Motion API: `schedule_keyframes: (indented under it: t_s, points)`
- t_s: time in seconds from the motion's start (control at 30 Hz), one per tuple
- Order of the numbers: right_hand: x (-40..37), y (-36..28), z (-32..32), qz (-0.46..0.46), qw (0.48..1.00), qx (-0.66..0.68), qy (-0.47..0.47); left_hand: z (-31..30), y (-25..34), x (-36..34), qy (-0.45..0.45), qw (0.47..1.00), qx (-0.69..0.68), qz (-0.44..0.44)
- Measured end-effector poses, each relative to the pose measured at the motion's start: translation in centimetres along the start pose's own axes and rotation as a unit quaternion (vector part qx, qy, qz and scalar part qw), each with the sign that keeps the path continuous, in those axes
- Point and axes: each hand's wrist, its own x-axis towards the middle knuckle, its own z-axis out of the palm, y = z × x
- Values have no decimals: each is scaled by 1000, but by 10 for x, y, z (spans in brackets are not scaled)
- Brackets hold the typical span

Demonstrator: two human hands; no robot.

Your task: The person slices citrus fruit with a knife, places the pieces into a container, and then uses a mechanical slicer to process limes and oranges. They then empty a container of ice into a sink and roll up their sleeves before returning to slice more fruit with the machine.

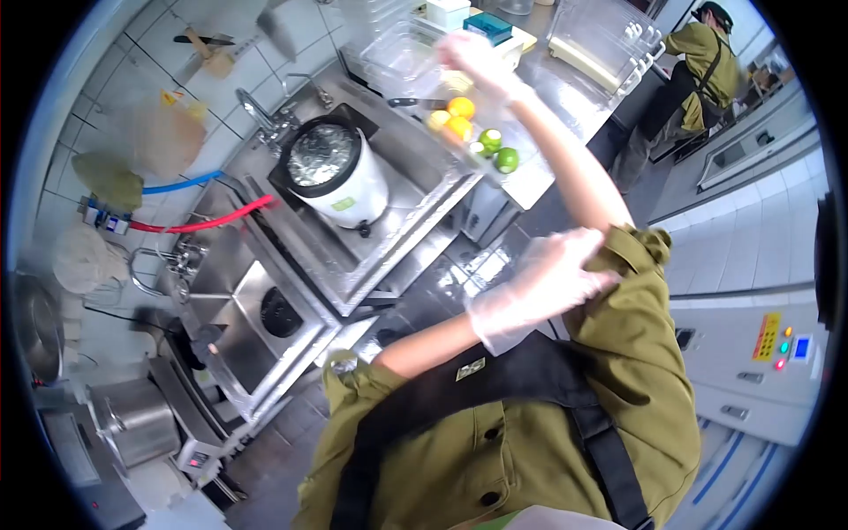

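Observation:
My left hand [552,281], in a clear plastic glove, reaches across my body. Its fingers close on the rolled olive sleeve [623,265] of my right arm. My right hand [481,64], also gloved, is stretched out over the counter and smeared by motion, so its fingers cannot be made out. Near it is a clear plastic container [397,57]. Below it lie several yellow-orange citrus fruits [460,108] and cut green limes [506,160]. A dark-handled knife [404,102] lies beside the fruit.
A white pot with foil over its top [322,155] stands in the sink [411,190]. Another sink [234,300] is nearer, by a red hose [203,223]. A clear bin [601,44] sits on the counter. A co-worker [693,75] stands at the back right.

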Motion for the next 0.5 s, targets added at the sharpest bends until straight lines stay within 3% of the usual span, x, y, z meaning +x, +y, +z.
schedule_keyframes:
  t_s: [0.03,0.07,0.1,0.13,0.2,0.27,0.3,0.33,0.37,0.4,0.43,0.5]
  points:
    - [-23,12,-39,74,996,-21,35,20,6,23,-73,997,-37,-2]
    - [-44,36,-82,87,992,-93,11,34,21,42,-152,980,-131,0]
    - [-69,61,-114,158,975,-141,63,60,26,54,-209,957,-188,69]
    - [-94,85,-153,179,948,-263,11,87,35,64,-215,951,-158,155]
    - [-144,86,-206,232,897,-374,-50,107,46,86,-309,929,-181,92]
    - [-176,94,-239,310,906,-287,-18,133,21,98,-324,907,-265,54]
    - [-185,90,-243,309,919,-245,16,137,4,104,-294,909,-285,78]
    - [-196,85,-241,309,928,-200,51,139,-25,113,-279,941,-168,90]
    - [-205,84,-238,296,943,-142,51,125,-46,126,-248,966,-64,36]
    - [-212,85,-235,284,954,-84,51,115,-83,135,-136,988,50,50]
    - [-217,89,-235,316,946,-68,27,103,-145,144,-65,964,224,128]
    - [-214,82,-231,326,944,-56,6,46,-202,156,22,962,245,-119]
